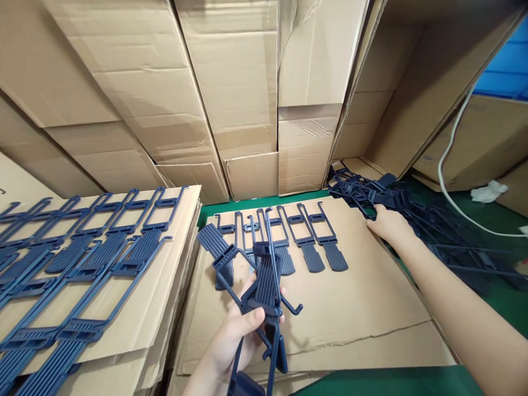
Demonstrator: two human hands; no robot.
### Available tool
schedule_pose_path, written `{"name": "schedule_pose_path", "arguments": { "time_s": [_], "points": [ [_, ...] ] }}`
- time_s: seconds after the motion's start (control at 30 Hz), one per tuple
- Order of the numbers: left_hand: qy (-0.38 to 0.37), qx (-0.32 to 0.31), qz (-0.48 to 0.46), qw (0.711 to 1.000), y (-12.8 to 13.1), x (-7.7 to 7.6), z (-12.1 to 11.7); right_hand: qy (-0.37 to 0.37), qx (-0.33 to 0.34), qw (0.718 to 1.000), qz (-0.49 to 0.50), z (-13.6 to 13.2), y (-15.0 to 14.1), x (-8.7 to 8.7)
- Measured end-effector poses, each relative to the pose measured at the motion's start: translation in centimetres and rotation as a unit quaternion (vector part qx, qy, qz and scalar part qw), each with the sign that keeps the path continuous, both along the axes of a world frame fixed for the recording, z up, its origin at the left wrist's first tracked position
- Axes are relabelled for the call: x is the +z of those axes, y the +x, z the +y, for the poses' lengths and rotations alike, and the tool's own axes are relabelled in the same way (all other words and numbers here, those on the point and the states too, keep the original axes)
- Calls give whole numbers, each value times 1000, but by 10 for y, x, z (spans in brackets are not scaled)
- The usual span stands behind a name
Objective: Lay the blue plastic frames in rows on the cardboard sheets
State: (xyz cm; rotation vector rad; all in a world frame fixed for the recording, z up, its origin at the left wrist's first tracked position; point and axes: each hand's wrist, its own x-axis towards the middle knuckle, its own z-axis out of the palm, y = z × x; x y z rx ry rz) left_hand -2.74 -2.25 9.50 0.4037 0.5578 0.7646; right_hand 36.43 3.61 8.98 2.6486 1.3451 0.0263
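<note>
My left hand (242, 330) is closed around a bunch of dark blue plastic frames (267, 279) with ribbed paddles and thin hooked rods, held tilted at different angles above the cardboard. My right hand (390, 225) reaches to the near edge of a tangled pile of similar parts (355, 189). Its fingers are pinched on a part there, though the fingertips are partly hidden. Behind the held bunch, a row of the same frames (311, 254) lies on a cardboard sheet (364, 299), paddles toward me; the bunch covers some of them.
At left, a taller cardboard stack (133, 338) carries rows of more blue frames (88, 273). Cardboard walls (233, 75) rise behind. A white cable (442, 164) hangs at right by a crumpled white scrap (489, 191). Green table surface (396, 387) shows in front.
</note>
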Motion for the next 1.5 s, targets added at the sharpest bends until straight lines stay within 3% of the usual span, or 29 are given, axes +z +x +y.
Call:
{"name": "schedule_pose_path", "arguments": {
  "time_s": [0.2, 0.4, 0.8, 1.17, 1.5],
  "points": [
    [15, -8, 7, 1000, 2, 1, -1, -11, -33, 999, -10, -28, 8, -4],
    [7, -2, 14, 1000, 5, 3, -1, 26, -52, 997, -51, -29, 8, -9],
    [14, -3, 3, 1000, 3, 0, -2, 63, 30, 992, -103, -42, 27, -22],
    [-18, -17, 15, 1000, 5, -8, -3, 88, 54, 992, -76, -30, 46, -23],
    [-57, -8, 45, 997, 2, -5, -1, 132, 51, 986, -87, -23, 49, -32]
  ]
}}
